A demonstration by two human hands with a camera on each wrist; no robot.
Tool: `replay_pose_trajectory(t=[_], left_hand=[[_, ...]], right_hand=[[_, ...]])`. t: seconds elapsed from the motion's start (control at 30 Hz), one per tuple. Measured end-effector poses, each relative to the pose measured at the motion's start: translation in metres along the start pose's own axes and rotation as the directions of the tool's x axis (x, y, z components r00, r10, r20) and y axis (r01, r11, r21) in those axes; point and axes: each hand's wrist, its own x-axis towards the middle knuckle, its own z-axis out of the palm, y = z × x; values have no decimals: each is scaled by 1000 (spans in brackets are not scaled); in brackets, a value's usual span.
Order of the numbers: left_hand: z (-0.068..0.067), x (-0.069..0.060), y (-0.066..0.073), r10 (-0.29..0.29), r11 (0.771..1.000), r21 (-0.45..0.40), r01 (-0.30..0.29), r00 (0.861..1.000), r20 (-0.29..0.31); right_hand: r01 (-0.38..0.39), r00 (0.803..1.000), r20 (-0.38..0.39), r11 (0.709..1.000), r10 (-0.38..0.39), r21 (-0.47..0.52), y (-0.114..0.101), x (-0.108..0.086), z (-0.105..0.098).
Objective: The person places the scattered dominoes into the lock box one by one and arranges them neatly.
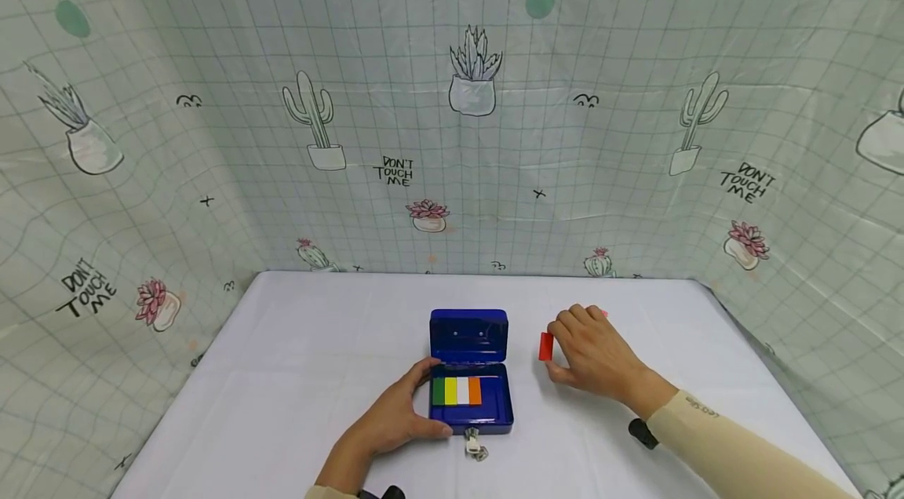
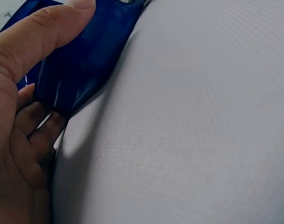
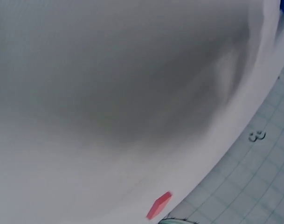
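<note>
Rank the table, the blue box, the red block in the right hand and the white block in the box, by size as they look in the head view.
1. White table
2. Blue box, lid included
3. Held red block and white block: they look alike, so left unranked

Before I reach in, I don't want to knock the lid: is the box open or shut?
The box is open: its lid is raised at the back, and four coloured blocks show inside.
</note>
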Motion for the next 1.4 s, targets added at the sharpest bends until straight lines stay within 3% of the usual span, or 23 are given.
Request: replay_pose_trajectory(t=[0.43, 0.6, 0.9, 1.2, 1.4], left_hand=[[0, -2, 1, -5, 1000, -7, 5, 1000, 3], [0, -1, -1, -2, 1000, -13, 2, 1000, 3], [-2, -1, 0, -6, 999, -39, 6, 1000, 13], [-4, 0, -1, 17, 998, -60, -16, 1000, 23], [-4, -1, 0, 18, 998, -63, -17, 1000, 25]], right_hand=[[59, 998, -10, 997, -59, 47, -44, 19, -8], [75, 997, 20, 995, -76, 59, -58, 25, -8], [75, 992, 93, 994, -82, 80, -73, 31, -7], [99, 988, 110, 993, -105, 58, -83, 40, -6], [99, 976, 192, 994, -107, 48, -87, 45, -6]])
